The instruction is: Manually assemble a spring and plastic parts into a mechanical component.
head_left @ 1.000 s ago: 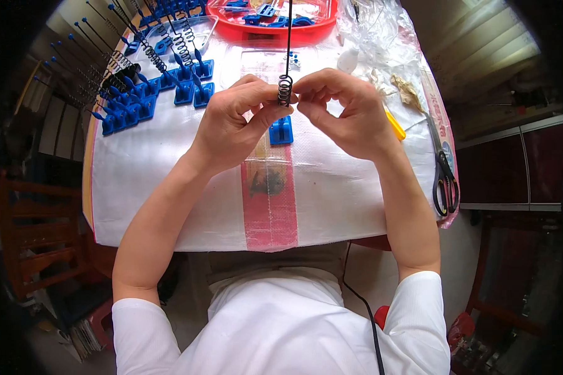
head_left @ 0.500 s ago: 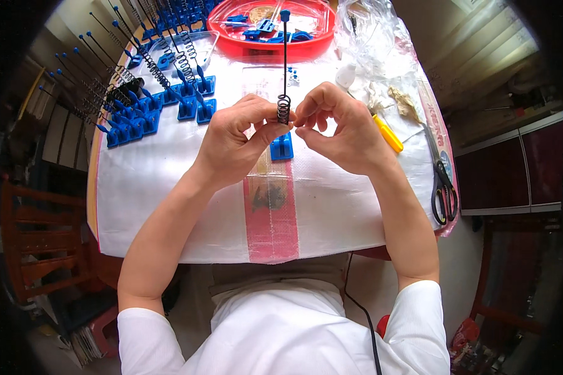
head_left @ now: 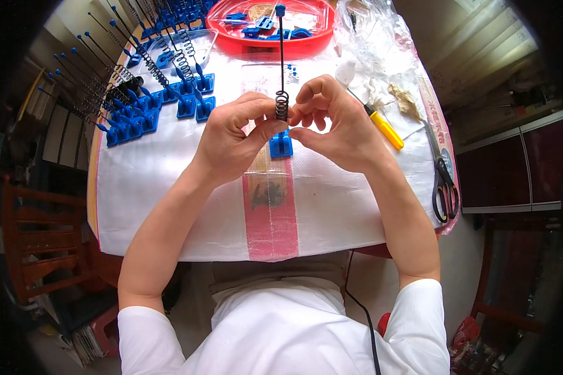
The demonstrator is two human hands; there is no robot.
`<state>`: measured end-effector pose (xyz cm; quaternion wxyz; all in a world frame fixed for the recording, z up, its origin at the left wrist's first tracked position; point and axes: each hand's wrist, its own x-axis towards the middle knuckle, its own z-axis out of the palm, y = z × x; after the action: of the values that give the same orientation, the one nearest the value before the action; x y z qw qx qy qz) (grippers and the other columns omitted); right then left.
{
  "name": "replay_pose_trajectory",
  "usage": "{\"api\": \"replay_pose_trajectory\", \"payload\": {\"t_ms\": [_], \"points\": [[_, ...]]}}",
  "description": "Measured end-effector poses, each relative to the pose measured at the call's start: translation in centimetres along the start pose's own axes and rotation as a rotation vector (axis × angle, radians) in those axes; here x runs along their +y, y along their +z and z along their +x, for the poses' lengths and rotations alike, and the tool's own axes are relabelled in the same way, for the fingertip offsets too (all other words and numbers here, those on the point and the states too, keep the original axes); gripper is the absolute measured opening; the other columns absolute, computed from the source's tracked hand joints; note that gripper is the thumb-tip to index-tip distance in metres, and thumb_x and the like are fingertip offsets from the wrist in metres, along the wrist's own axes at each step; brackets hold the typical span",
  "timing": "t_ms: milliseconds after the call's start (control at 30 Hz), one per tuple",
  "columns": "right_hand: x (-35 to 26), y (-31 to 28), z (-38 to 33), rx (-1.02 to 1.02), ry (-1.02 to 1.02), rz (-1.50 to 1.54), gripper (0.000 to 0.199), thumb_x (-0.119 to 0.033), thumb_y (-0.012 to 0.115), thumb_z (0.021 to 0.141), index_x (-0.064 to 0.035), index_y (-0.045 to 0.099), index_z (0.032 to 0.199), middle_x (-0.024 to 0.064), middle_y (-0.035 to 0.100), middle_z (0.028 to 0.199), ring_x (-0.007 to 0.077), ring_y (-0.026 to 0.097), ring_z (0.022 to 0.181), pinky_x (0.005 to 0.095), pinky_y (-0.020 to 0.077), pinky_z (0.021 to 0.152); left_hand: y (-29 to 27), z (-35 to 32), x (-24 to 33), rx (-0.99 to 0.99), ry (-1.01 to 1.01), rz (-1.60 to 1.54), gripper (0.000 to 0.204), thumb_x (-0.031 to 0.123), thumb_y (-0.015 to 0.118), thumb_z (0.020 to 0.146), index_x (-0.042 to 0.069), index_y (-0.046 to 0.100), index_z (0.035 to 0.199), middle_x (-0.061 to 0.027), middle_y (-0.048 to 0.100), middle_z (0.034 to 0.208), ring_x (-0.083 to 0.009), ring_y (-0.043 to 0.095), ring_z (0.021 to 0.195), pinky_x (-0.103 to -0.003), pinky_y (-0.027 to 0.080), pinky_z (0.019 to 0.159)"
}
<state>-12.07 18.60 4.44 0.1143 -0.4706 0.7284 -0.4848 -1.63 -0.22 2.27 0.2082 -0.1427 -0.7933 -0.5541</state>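
Observation:
My left hand (head_left: 234, 134) pinches the lower part of a black coil spring (head_left: 282, 99) between thumb and fingers. From the spring a thin black rod rises upright to a blue cap (head_left: 280, 10). Just below my fingertips, a square blue plastic base (head_left: 281, 145) rests on the table; the joint between base and spring is partly hidden. My right hand (head_left: 341, 128) has its fingers bent, and its thumb and fingertips close in on the spring's lower right side, beside my left fingertips. Exactly what those tips grip is partly hidden.
Several similar blue-based spring rods (head_left: 134, 119) stand at the left. Behind is a red tray (head_left: 231, 51) with blue parts, next to a clear plastic bag (head_left: 375, 37). A yellow-handled screwdriver (head_left: 386, 130) and black-handled scissors (head_left: 444, 190) lie at the right.
The spring rod, its base and both hands appear slightly shifted left and up in view. My right fingers are a little more raised and spread; the left hand keeps its pinch.

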Motion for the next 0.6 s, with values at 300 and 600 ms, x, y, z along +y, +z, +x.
{"api": "replay_pose_trajectory", "payload": {"t_ms": [300, 600], "points": [[0.1, 0.4, 0.2, 0.048, -0.047, 0.037, 0.055, -0.005, 0.076, 0.077, -0.0075, 0.051, 0.126, 0.0057, 0.072, 0.092, 0.0139, 0.058, 0.071, 0.0286, 0.0481, 0.067, 0.3, 0.2, -0.3, 0.042, 0.027, -0.040, 0.017, 0.000, 0.070, 0.087, 0.003, 0.073, 0.104, -0.0048, 0.067, 0.094, -0.0131, 0.061, 0.083, -0.027, 0.050, 0.072], [-0.1, 1.0, 0.1, 0.053, -0.040, 0.044, 0.068, -0.002, 0.076, 0.076, -0.0093, 0.048, 0.138, 0.0062, 0.073, 0.093, 0.0141, 0.062, 0.075, 0.0286, 0.0493, 0.069, 0.3, 0.1, -0.5, 0.037, 0.018, -0.084, 0.015, 0.000, 0.068, 0.089, 0.002, 0.072, 0.104, -0.0046, 0.066, 0.093, -0.0126, 0.062, 0.083, -0.027, 0.051, 0.073]]}}
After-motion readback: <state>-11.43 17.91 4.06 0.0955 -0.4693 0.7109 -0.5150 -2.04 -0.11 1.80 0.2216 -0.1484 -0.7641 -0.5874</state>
